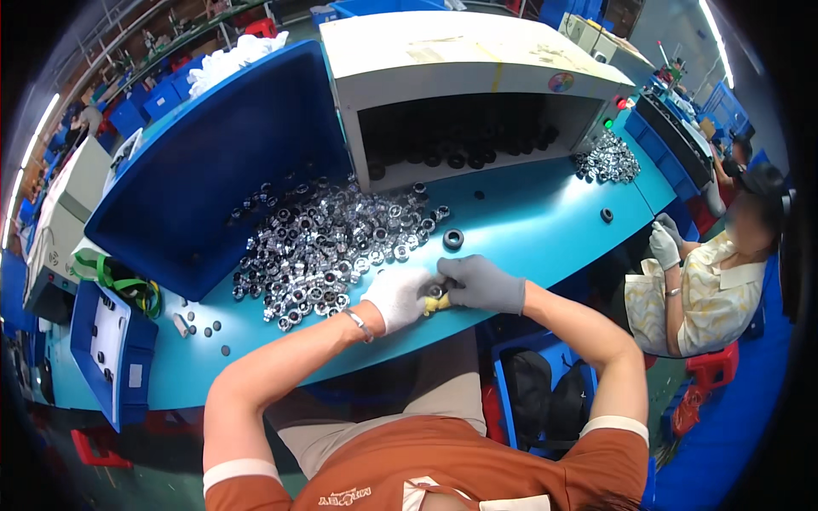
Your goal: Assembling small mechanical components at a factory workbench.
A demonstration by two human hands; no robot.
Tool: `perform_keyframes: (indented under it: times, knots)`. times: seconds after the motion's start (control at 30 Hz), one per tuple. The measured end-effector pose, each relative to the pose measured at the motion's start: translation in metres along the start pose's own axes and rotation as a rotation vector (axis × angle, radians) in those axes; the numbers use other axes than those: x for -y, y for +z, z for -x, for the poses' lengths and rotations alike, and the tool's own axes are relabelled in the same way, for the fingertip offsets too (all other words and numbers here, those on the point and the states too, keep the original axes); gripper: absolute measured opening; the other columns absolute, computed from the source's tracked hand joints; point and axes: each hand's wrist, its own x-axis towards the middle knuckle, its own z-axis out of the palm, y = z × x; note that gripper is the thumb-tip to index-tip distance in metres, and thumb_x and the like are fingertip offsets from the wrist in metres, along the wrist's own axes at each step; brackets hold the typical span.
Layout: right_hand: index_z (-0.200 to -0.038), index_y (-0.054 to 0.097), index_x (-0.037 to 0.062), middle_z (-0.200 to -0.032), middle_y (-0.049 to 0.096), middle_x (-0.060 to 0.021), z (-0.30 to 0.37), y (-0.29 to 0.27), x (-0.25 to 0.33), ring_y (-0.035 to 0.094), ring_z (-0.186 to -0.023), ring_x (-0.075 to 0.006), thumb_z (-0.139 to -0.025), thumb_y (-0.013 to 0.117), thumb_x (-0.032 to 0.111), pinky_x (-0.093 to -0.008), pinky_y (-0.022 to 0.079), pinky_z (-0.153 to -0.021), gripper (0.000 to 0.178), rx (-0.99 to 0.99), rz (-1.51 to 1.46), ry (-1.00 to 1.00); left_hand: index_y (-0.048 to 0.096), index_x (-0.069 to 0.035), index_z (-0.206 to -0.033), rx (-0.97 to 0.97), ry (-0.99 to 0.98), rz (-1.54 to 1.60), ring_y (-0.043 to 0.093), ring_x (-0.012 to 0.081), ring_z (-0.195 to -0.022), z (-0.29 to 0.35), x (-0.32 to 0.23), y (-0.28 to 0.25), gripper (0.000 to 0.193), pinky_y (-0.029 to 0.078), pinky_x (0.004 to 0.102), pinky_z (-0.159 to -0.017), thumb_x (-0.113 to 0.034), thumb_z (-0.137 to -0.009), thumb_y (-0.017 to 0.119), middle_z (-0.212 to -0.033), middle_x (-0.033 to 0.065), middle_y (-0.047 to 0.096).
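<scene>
My left hand (399, 300), in a white glove with yellow at the fingertips, is closed at the table's near edge. Opposite it, my right hand (484, 284) in a grey glove is closed too, its fingertips meeting the left ones. Between them is a small dark round part (435, 291), partly covered by the fingers. Just beyond the hands, a thick black ring (453, 239) lies on the blue-green table (528, 226). To their left spreads a large heap of shiny silver ring-shaped metal parts (328, 247) with dark centres.
A big blue bin (230, 153) lies tipped behind the heap. A white box-shaped machine (477, 51) stands at the back, black rings inside its opening. A smaller silver pile (609, 159) is at far right. Several dark discs (216, 325) lie left, near a blue tray (111, 358). A co-worker (707, 281) sits right.
</scene>
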Motion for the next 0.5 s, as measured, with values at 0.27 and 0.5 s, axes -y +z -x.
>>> perform_keyframes:
  times: [0.27,0.5]
  knots:
    - [-0.134,0.061,0.003,-0.11,0.055,-0.0089,0.053,0.056,0.062,0.058,-0.099,-0.0172,-0.084,0.072,0.01,-0.0298,0.05,-0.087,0.052,-0.464,-0.52,-0.042,0.064,-0.005,-0.113,-0.172,-0.43,1.582,0.049,0.0064,-0.062,0.07,-0.043,0.02,0.022,0.034,0.0185,-0.053,-0.022,-0.1,0.061,-0.082,-0.0011,0.058]
    - [-0.125,0.068,0.0037,-0.097,0.061,-0.0114,0.059,0.078,0.081,0.061,-0.09,-0.0248,-0.079,0.069,0.007,-0.0324,0.05,-0.082,0.046,-0.53,-0.182,-0.131,0.061,-0.003,-0.105,-0.274,-0.441,1.678,0.048,0.0105,-0.055,0.125,-0.055,0.044,0.021,0.032,0.0232,-0.048,-0.024,-0.102,0.057,-0.073,0.0053,0.058]
